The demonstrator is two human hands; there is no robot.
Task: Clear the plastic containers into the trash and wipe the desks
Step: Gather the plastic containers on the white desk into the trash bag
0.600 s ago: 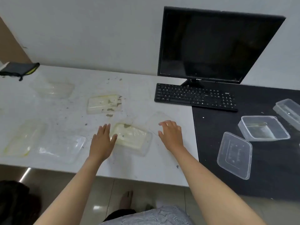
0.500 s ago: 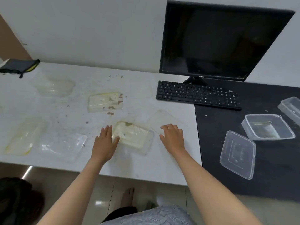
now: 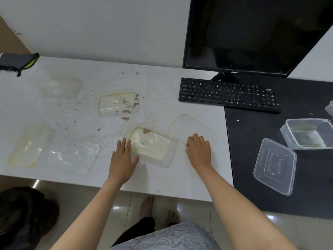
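A greasy clear container [image 3: 153, 147] with brown crumbs lies near the front of the white desk [image 3: 162, 183]. My left hand [image 3: 123, 157] rests against its left side with straight fingers and the thumb spread. My right hand [image 3: 199, 150] is to its right, fingers curled down over the near edge of a clear lid [image 3: 195, 129]; the fingertips are hidden. Several more dirty containers lie to the left: one upside down in the middle [image 3: 119, 103], one at the back [image 3: 57, 87], and two at the front left [image 3: 30, 147] [image 3: 77, 157].
On the black desk [image 3: 252, 177] at the right sit an open tub [image 3: 310, 134] and a clear lid [image 3: 275, 165]. A keyboard [image 3: 228, 94] and monitor [image 3: 252, 33] stand behind. A grey pouch [image 3: 18, 60] lies far left. A dark bag [image 3: 21, 213] is on the floor.
Both hands have moved forward. The left one now touches the greasy container's side. The right hand's fingers have curled down on the clear lid's near edge.
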